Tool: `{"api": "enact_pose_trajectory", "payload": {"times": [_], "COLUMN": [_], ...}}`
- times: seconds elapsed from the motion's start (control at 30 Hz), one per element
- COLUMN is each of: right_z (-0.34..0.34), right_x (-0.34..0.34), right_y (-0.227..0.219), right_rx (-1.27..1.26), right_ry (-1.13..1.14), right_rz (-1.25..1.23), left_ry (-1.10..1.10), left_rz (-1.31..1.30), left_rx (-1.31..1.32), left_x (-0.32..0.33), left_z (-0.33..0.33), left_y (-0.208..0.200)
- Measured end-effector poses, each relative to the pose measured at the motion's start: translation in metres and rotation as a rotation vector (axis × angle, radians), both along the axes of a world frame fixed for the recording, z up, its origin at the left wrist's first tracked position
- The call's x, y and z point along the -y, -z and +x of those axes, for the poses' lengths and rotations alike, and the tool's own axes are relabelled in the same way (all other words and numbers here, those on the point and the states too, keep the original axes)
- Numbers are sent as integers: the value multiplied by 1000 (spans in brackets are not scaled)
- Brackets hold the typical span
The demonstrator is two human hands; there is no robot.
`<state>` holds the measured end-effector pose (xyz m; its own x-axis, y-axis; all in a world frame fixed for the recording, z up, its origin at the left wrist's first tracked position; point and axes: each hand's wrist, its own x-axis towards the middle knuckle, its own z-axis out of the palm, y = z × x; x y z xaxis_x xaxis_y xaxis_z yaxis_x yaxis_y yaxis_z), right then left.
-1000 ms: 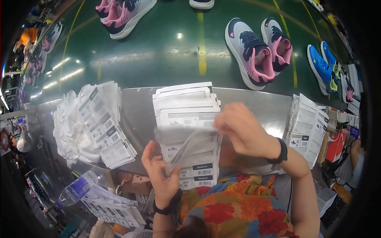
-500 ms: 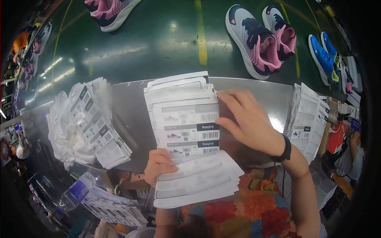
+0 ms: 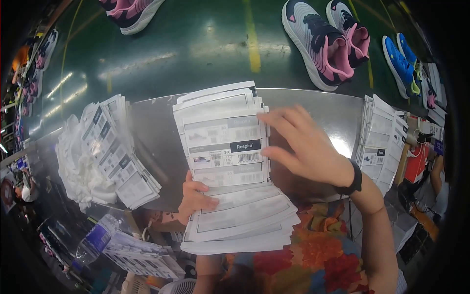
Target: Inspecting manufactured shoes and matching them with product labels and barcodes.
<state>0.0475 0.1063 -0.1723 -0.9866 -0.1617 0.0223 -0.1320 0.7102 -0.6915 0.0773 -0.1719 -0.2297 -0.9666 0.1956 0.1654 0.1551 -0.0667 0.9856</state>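
A thick stack of white label sheets (image 3: 215,125) with dark bands, small shoe pictures and barcodes lies in front of me on the metal ledge. My left hand (image 3: 195,198) grips its lower left side, the thumb on top and the other fingers mostly hidden beneath. Below that hand, folded-over sheets (image 3: 245,220) fan out toward me. At the stack's right edge is my right hand (image 3: 308,147), its thumb and fingers apart and the fingertips touching or very close to the sheet edges. A dark band circles my right wrist.
More label stacks lie left (image 3: 117,152) and right (image 3: 377,147) on the metal ledge (image 3: 156,127), beside crumpled white paper (image 3: 78,161). Beyond, a green surface (image 3: 196,54) carries pink-navy shoes (image 3: 318,46) and blue shoes (image 3: 399,63). A plastic bottle (image 3: 98,237) is low on the left.
More sheets have folded down toward me, and a different label sheet shows on top. My right hand has shifted slightly left along the stack's edge; my left hand keeps its grip.
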Motion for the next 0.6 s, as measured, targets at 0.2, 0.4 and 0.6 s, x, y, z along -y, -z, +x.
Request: {"api": "enact_pose_trajectory", "payload": {"times": [0.2,0.4,0.6], "right_z": [-18,5,-24], "right_x": [8,4,1], "right_y": [13,-2,-11], "right_rx": [-21,78,305], "right_ry": [14,-562,-114], "right_rz": [66,-646,-529], "left_ry": [-14,-738,-112], "left_rz": [-38,354,83], "left_rx": [-147,1078,122], "left_x": [-6,-10,-5], "left_z": [3,-12,4], "left_y": [-2,-3,16]}}
